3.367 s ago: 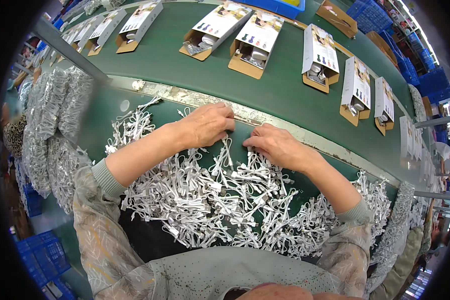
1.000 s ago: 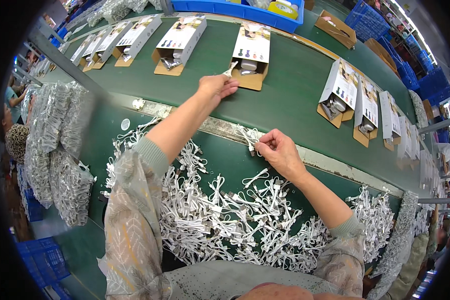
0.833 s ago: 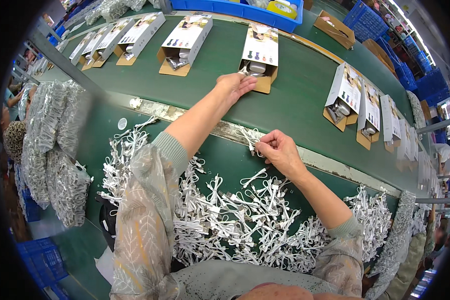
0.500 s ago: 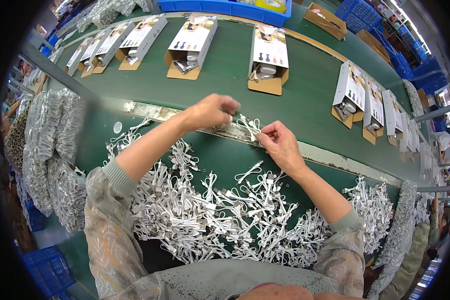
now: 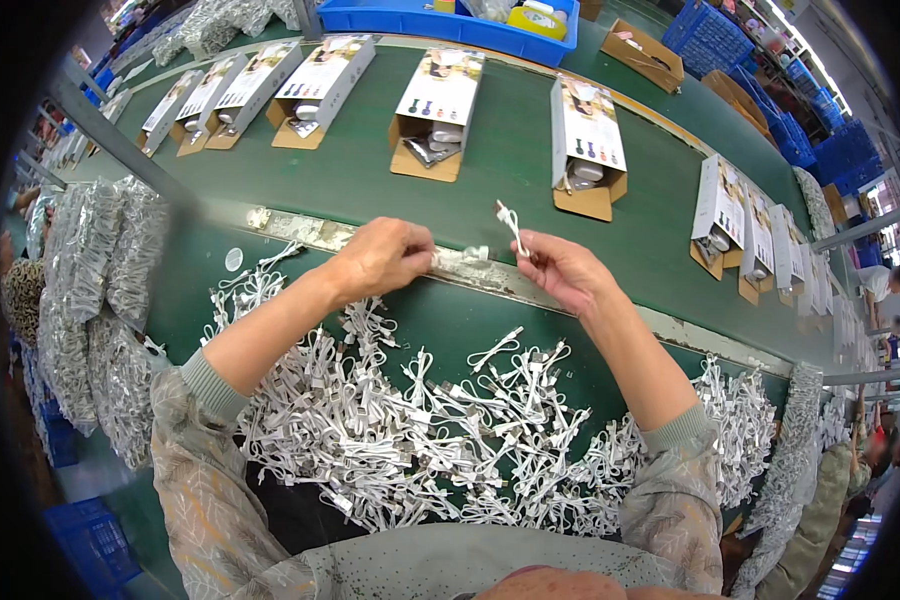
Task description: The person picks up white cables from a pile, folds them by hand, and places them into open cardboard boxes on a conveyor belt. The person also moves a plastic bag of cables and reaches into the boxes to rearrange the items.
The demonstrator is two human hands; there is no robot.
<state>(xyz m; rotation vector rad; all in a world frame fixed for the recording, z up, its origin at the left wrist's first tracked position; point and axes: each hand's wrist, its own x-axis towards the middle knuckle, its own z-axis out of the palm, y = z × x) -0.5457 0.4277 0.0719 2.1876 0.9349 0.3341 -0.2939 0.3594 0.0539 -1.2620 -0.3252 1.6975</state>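
Observation:
My right hand point(image 5: 562, 272) pinches a white charging cable point(image 5: 511, 230), folded into a short bundle, between thumb and fingers above the metal rail. To its left, my left hand point(image 5: 385, 260) has its fingers pressed together over the rail. A smeared white thing point(image 5: 477, 254) shows just past those fingertips; whether they hold it I cannot tell. Below both hands a large heap of similar white cables point(image 5: 390, 430) covers the green tabletop. Beyond the rail, an open-ended white box point(image 5: 588, 125) stands nearest my right hand, with white parts showing inside.
More open boxes point(image 5: 438, 105) line the green belt point(image 5: 350, 190) on both sides. A blue tray point(image 5: 410, 20) sits behind them. Bagged cables point(image 5: 125, 290) hang at left, beside a metal post point(image 5: 120, 135). A smaller cable heap point(image 5: 735, 425) lies at right.
The boxes have shifted rightward along the belt. My left hand has dropped lower and a little left. My right hand has raised its cable off the rail.

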